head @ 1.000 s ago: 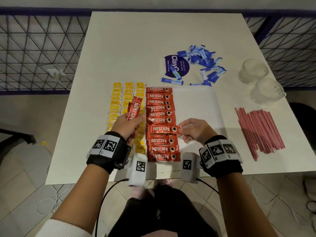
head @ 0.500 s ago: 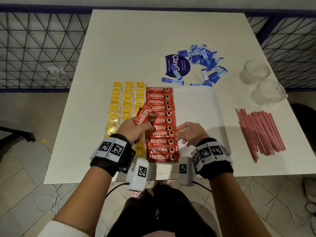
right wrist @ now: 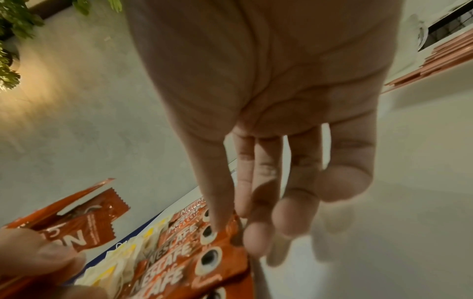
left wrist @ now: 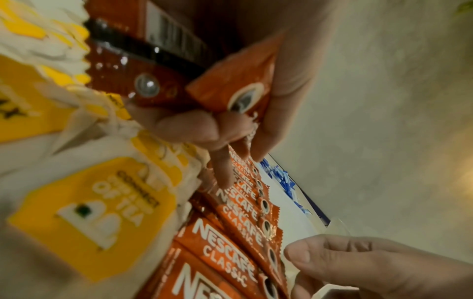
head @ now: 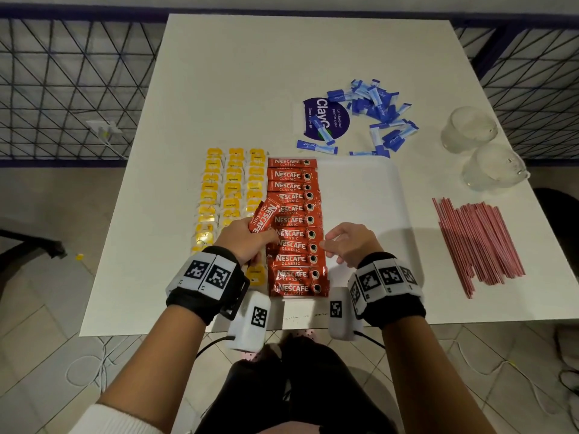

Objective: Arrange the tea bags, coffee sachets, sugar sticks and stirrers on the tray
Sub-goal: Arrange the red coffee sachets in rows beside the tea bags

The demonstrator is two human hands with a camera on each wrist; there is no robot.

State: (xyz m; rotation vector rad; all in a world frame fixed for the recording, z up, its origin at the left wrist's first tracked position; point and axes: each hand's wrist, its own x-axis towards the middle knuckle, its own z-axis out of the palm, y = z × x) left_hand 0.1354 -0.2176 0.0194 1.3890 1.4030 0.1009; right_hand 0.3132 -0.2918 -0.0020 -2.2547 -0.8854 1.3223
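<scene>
A white tray holds three columns of yellow tea bags and a column of red coffee sachets. My left hand grips a few spare coffee sachets, tilted up over the column's left edge. One left finger reaches down toward the laid row. My right hand hangs over the column's right edge with loosely extended fingers, its thumb touching a laid sachet. Blue sugar sticks lie scattered beyond the tray. Red stirrers lie in a pile at the right.
Two clear plastic cups stand at the table's right edge, behind the stirrers. A round purple sticker lies among the sugar sticks. The right half of the tray is bare. A wire railing borders the table.
My right hand has let go of the sachet it was laying into the column and now hovers with loose fingers. The left hand's sachets have swung right, over the column.
</scene>
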